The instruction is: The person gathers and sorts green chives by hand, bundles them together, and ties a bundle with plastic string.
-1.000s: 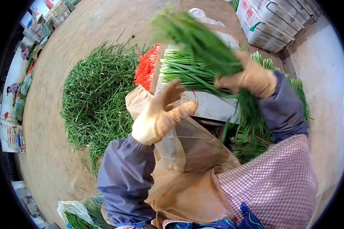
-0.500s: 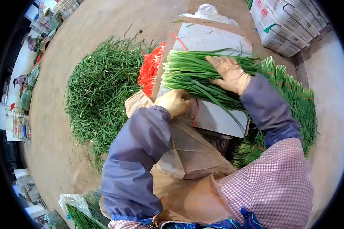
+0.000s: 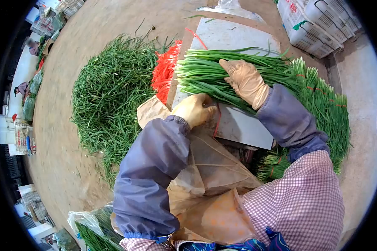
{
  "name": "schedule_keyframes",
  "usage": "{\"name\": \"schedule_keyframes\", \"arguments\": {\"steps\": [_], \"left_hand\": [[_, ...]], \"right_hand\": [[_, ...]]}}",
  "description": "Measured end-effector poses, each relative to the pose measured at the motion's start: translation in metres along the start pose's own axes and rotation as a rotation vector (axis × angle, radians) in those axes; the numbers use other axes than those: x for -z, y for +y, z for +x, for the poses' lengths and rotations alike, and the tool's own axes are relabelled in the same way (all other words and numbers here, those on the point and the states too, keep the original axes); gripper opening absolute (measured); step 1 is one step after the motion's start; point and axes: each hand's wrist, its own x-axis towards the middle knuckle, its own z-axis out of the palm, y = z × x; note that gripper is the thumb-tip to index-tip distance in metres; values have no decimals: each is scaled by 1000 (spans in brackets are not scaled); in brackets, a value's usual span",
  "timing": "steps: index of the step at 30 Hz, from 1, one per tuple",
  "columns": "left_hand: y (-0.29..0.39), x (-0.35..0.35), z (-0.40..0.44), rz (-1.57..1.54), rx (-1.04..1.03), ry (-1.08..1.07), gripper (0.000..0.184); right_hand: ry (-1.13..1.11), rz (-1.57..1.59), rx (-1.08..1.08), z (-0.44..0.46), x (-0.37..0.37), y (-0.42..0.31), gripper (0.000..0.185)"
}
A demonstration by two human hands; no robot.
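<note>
A loose bunch of garlic chives (image 3: 201,69) lies across a pale board (image 3: 234,35), white stem ends to the left. My right hand (image 3: 244,79), in a tan glove, curls over the top of the bunch and grips it. My left hand (image 3: 194,109), gloved too, is closed at the board's near edge, just below the stems. Its curled fingers are beside a red tie (image 3: 218,121) that runs under the bunch; whether they pinch anything is hidden. The tie's other end (image 3: 196,37) sticks out beyond the bunch.
Red ties (image 3: 165,69) hang left of the board, beside a large heap of loose green leaves (image 3: 113,92). Tied chive bunches (image 3: 326,104) stand at the right. White plastic crates (image 3: 318,29) are stacked at upper right. A bagged green bundle (image 3: 94,230) lies at lower left.
My right hand has gone from lying flat on the chives to curling around them, shifting slightly left. The bunch has straightened, with stray lower leaves gathered in. My left hand has hardly moved.
</note>
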Motion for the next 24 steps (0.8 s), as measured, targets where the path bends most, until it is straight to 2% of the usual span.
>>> {"name": "schedule_keyframes", "arguments": {"steps": [2,5,6,9,10,13,18,24], "left_hand": [[-2,-1,-4,1,-45,24,41],[0,1,-16,40,9,106,38],[-2,2,-17,-8,51,152,35],[-25,1,-9,-410,33,398,25],[-30,2,-9,-436,20,490,23],[-25,20,-10,-369,4,666,23],[-27,20,5,-45,-96,662,24],[-37,14,14,-198,7,559,22]], "right_hand": [[-66,-27,-47,-2,0,-1,61],[-146,151,-78,-5,15,2,74],[-155,298,-137,-5,23,1,88],[-137,176,-106,-2,41,-14,96],[-162,141,-105,0,42,-18,99],[-244,-33,-95,1,36,-27,98],[-217,64,-132,6,27,-19,90],[-42,114,-158,9,5,-8,65]]}}
